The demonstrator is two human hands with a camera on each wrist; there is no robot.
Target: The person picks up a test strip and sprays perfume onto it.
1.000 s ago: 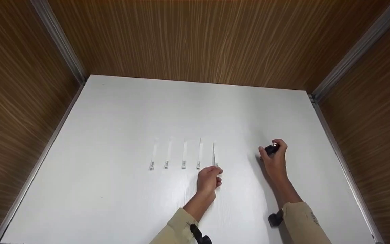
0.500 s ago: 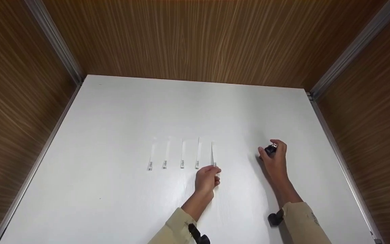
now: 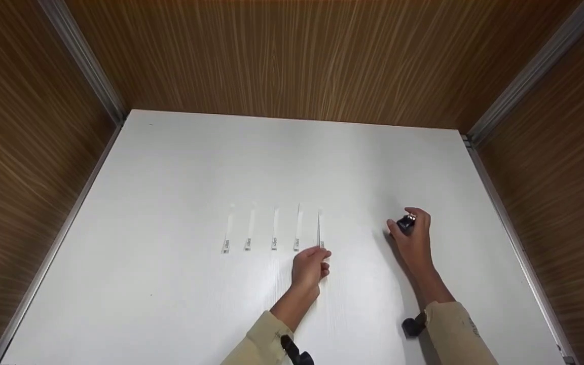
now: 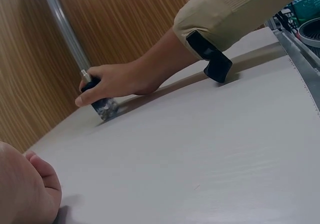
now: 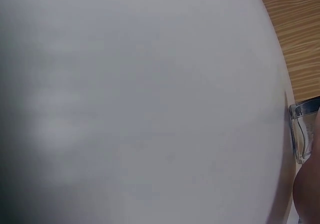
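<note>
Both hands low over the table, arms reaching forward in tan sleeves.

The left hand (image 3: 310, 267) sits near the middle, fingers curled in with thumb and fingertips pinched together at the front, wrist straight and forearm angled in from below. The right hand (image 3: 411, 236) lies further right and a little further forward, knuckles up, fingers and thumb curled round a small dark thing it grips against the surface. Each wrist carries a black strap mount. The two hands are apart, not touching.

Print on strips (image 3: 274, 244) too small
</note>
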